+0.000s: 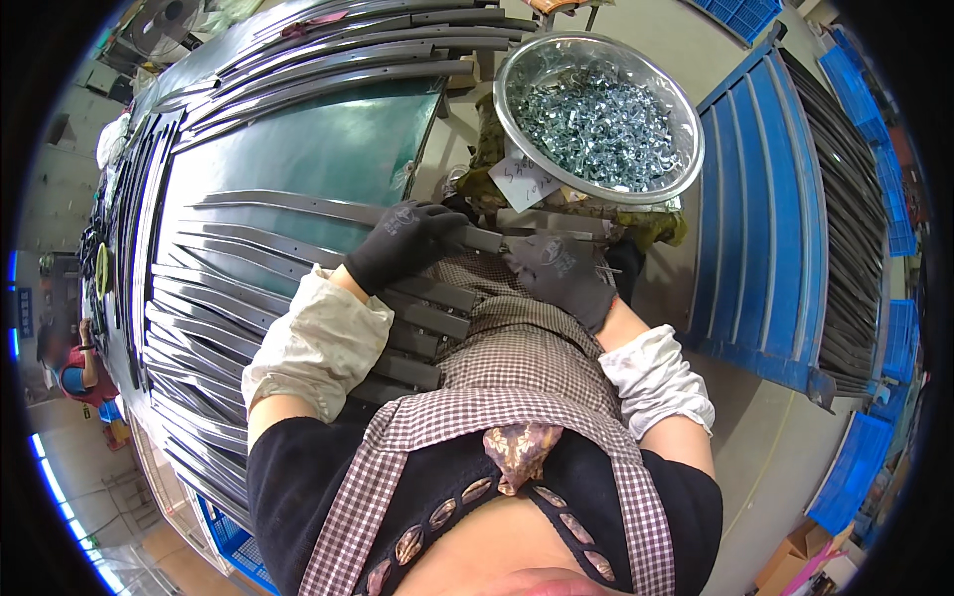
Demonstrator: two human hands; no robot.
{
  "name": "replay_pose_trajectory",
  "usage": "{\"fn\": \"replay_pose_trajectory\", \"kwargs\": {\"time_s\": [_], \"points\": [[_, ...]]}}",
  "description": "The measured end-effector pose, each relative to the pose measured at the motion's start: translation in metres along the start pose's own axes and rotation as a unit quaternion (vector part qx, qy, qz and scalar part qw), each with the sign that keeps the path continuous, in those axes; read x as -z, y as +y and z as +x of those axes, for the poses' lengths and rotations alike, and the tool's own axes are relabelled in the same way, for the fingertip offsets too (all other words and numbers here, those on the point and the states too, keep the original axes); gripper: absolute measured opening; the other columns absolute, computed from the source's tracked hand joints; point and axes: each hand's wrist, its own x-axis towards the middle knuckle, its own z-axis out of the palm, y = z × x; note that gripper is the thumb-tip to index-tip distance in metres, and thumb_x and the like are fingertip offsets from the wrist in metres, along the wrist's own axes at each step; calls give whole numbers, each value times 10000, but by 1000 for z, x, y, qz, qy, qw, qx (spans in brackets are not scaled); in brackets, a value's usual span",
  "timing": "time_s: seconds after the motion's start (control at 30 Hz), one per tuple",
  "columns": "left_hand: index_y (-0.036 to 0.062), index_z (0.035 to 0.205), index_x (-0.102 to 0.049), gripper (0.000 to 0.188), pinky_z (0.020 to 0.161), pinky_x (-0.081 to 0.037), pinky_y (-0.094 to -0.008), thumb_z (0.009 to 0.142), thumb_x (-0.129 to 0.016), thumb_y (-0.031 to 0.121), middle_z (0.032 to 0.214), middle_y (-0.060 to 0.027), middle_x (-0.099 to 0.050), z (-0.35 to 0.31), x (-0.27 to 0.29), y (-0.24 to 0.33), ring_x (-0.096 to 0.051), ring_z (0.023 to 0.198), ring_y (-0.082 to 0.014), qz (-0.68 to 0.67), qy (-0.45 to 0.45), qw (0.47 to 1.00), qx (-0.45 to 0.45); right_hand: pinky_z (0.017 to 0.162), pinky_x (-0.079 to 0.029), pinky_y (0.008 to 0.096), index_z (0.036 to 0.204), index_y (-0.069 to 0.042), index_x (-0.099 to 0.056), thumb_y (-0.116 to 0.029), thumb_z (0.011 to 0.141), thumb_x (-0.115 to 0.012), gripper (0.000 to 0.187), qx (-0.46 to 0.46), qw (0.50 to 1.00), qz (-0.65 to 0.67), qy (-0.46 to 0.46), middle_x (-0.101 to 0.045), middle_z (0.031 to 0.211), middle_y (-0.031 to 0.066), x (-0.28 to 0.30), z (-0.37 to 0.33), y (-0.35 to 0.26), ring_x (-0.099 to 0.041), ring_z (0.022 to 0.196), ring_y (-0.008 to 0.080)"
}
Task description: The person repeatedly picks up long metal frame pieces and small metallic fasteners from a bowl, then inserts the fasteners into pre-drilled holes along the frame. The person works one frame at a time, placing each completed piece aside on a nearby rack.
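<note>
A long dark grey strip (298, 205) lies across the table edge, its near end over my lap. My left hand (405, 241), in a black glove, is closed around it a little short of that end. At the end itself, my gloved right hand (564, 278) has its fingers closed on the strip; whether a small part is also between them is hidden. Several similar strips (427, 318) lie side by side below my left hand, their ends past the table edge. Beyond my hands stands a round metal basin (699, 149) holding many small shiny metal clips (596, 124).
The green-topped table (338, 149) carries more strips (348, 65) along its far side. A paper note (524, 184) hangs by the basin. To the right stands a blue metal rack (760, 219) full of dark strips (845, 219). Another person (84, 372) is at far left.
</note>
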Motion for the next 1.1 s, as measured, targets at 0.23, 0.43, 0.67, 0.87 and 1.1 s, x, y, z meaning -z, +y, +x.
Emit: {"fn": "replay_pose_trajectory", "kwargs": {"time_s": [0.23, 0.43, 0.67, 0.87, 1.1], "points": [[76, 1191, -657, 383, 702, -532, -435, 868, -694, 279, 938, -149, -663, -2, 7, 13, -649, 799, -361, 27, -64, 998, -2, 698, -513, 440, 936, -66, -683, -356, 926, -599, 302, -133, 991, 9, -34, -681, 856, 141, 47, -31, 49, -661, 797, 340], [40, 1223, -635, 405, 724, -539, -434, 881, -666, 255, 991, -184, -666, -14, 36, 46, -672, 864, -348, -24, -136, 989, 47, 709, -522, 429, 957, -65, -688, -345, 887, -656, 290, -220, 975, 10, -3, -686, 858, 142, 74, -10, 86, -669, 816, 328], [65, 1273, -632, 488, 897, -533, -383, 824, -788, 170, 1171, -132, -683, -24, 126, 51, -674, 1006, -273, -188, -320, 914, 166, 815, -543, 445, 1238, -122, -594, -384, 841, -708, 490, -255, 945, -202, -19, -654, 1089, 150, 61, 18, 155, -660, 995, 335], [60, 1278, -605, 543, 937, -493, -450, 850, -711, 378, 1228, -203, -643, 49, 109, -97, -612, 1127, -379, 147, 63, 979, 123, 875, -536, 467, 1141, -124, -638, -397, 810, -725, 438, -351, 891, -208, -199, -674, 1151, 164, 46, 38, 198, -663, 1051, 350], [152, 1265, -566, 509, 1008, -393, -513, 814, -704, 345, 1306, -98, -571, 91, 62, -178, -519, 1251, -320, 349, 171, 909, 151, 826, -529, 476, 960, -106, -689, -296, 850, -596, 239, -288, 939, -163, -97, -696, 993, 162, 45, 29, 199, -668, 948, 356]]}}
